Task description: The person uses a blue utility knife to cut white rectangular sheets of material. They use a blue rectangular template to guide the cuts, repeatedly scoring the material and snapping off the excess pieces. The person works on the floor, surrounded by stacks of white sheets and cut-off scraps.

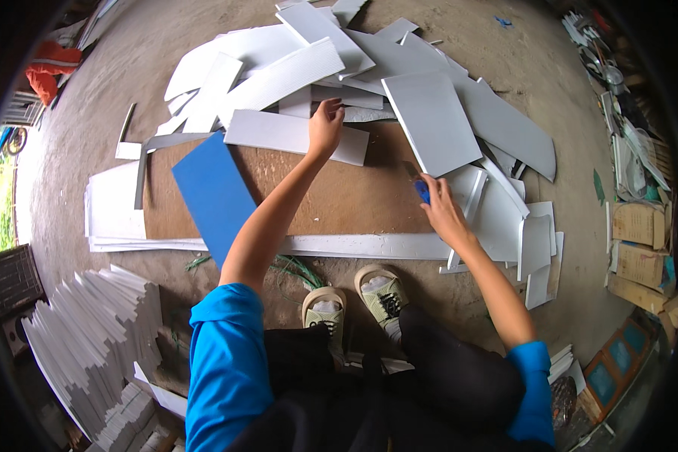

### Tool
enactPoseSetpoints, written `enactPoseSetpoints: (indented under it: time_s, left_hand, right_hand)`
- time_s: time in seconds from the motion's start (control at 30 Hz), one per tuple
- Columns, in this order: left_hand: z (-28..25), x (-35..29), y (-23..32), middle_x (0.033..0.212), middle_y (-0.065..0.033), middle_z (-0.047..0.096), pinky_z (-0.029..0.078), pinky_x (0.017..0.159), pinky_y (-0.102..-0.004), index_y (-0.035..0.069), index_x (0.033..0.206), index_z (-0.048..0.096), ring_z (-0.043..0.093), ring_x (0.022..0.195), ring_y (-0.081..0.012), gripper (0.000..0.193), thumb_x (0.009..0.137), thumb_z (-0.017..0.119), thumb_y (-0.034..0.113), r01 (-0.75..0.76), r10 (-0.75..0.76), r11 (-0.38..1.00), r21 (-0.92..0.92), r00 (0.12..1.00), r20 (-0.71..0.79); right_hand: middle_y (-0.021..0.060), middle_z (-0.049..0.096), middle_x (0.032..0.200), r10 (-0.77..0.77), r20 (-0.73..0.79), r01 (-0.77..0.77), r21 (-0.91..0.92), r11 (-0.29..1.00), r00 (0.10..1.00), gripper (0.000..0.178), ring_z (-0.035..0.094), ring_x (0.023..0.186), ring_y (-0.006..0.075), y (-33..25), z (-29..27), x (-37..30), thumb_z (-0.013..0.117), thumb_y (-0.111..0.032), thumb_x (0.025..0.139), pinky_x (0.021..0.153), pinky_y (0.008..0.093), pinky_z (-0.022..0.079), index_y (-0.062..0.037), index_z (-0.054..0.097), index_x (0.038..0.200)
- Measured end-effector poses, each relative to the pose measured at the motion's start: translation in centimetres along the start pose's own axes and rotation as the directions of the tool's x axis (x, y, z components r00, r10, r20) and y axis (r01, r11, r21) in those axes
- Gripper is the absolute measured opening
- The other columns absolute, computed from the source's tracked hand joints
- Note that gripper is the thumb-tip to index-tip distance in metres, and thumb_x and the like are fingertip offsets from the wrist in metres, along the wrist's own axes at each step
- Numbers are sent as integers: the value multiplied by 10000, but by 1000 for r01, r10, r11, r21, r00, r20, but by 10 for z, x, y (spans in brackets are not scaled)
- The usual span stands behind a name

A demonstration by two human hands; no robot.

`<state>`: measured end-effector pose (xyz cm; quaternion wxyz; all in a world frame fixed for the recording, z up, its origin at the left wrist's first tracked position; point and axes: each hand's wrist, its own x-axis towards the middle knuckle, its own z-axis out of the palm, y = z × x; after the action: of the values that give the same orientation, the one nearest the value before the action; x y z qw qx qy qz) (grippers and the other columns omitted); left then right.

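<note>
My right hand (446, 212) is closed round the blue handle of a cutter knife (422, 191), whose dark blade points away from me over the brown board (339, 200). My left hand (326, 129) reaches farther forward, with its fingers a little bent and apart and nothing seen in them. It is over a white rectangular strip (267, 134) lying across the far part of the brown board; whether it touches the strip I cannot tell. A blue panel (212, 192) lies at an angle beside my left forearm. Close to the knife rests a white panel (432, 120).
Loose white sheets (233, 56) are heaped beyond the board, with more offcuts (535, 245) at its right. A stack of white strips (98, 331) stands at lower left. Green string (294, 270) lies by my shoes (324, 309). Cardboard boxes (639, 224) line the right side.
</note>
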<state>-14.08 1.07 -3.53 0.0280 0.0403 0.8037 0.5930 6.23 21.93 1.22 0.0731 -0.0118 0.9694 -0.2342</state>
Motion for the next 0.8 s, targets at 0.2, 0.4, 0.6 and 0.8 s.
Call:
enactPoseSetpoints:
  time_s: [0.2,0.4,0.6,0.8]
  left_hand:
    - [52,40,0,958,-170,532,528,685,-241,-90,1160,345,616,798,-224,487,785,616,64,329,-357,662,-674,929,103]
    - [72,69,13,872,-161,562,565,565,-279,-84,974,442,610,634,-219,367,756,676,97,375,-468,587,-718,880,77]
    - [67,91,88,936,-210,554,578,614,-289,-125,960,420,631,691,-261,324,774,628,39,315,-389,579,-752,917,84]
    - [45,94,186,949,-224,559,570,697,-291,-149,982,441,632,784,-283,308,774,604,8,146,-134,691,-708,988,73]
  right_hand:
    - [219,397,1069,208,34,-210,63,976,977,622,474,955,405,30,-12,-40,575,19,768,802,444,425,-76,262,1296]
    - [233,393,1074,233,8,-233,85,969,972,617,477,967,408,44,-20,-66,584,-31,777,824,436,430,-38,242,1291]
    - [235,359,1112,199,-122,-186,111,976,972,627,461,999,403,47,-27,-63,606,-55,768,840,426,429,-30,247,1281]
    - [226,353,1122,160,-307,-111,169,979,938,590,462,981,366,47,-41,-39,583,-48,787,846,420,426,-37,253,1277]
